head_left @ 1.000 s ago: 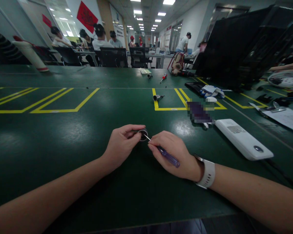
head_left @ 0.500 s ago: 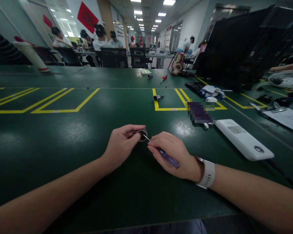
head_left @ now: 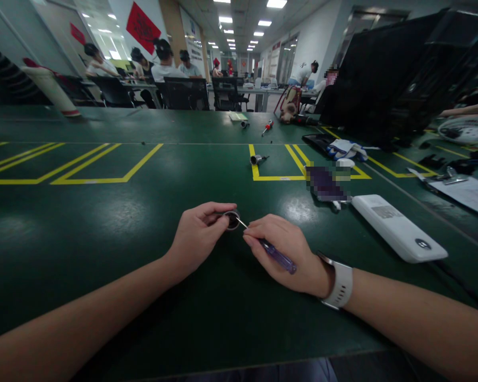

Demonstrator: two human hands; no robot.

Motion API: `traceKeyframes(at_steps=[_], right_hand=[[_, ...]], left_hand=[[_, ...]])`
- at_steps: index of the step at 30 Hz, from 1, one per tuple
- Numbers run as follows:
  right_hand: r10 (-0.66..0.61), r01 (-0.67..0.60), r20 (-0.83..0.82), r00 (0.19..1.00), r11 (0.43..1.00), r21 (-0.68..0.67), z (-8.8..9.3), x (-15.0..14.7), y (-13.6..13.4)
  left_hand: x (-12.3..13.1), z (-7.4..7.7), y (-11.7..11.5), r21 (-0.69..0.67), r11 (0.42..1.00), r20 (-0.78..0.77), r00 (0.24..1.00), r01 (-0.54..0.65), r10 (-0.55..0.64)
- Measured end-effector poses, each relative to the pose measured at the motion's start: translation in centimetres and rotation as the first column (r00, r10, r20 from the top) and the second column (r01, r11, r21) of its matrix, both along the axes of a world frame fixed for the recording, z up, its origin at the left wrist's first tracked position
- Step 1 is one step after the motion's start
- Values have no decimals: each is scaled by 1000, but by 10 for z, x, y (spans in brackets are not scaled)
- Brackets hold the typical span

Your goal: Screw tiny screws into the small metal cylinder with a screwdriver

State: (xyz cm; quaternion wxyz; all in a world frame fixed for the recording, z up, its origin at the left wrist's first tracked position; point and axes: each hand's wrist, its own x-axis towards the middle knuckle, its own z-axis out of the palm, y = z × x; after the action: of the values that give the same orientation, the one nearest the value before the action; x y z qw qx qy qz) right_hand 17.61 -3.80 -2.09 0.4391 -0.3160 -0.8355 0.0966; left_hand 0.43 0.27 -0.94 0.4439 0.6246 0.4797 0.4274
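Green and glossy under the ceiling lights, the surface carries both hands close to its near edge. The left hand is curled shut on a small round metal part, pinched between thumb and fingers just above the surface. The right hand is closed pen-fashion on a purple screwdriver, its thin tip meeting the part's open face. The pinch is narrow and the blade fine. A sideways push could, I judge, skate the tip off into the left fingertips or twist the part out of the grip. A white device lies near on the right; a second metal part sits on the yellow lines well beyond, and a red screwdriver farther still. Behind, people sit at other desks in a long, bright room.
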Motion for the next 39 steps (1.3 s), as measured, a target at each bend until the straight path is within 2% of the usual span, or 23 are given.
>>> traceKeyframes(at_steps=[32,36,39], right_hand=[[16,-17,21,1000,1000,20,-3,-1,0],[16,-15,-36,999,1000,23,-3,0,1],[-30,25,-101,994,999,-45,-1,2,1]], left_hand=[[0,2,-3,-21,1000,10,1000,24,-24],[0,-1,1,-33,999,42,999,20,-19],[-2,-3,10,-57,998,115,993,-9,16]])
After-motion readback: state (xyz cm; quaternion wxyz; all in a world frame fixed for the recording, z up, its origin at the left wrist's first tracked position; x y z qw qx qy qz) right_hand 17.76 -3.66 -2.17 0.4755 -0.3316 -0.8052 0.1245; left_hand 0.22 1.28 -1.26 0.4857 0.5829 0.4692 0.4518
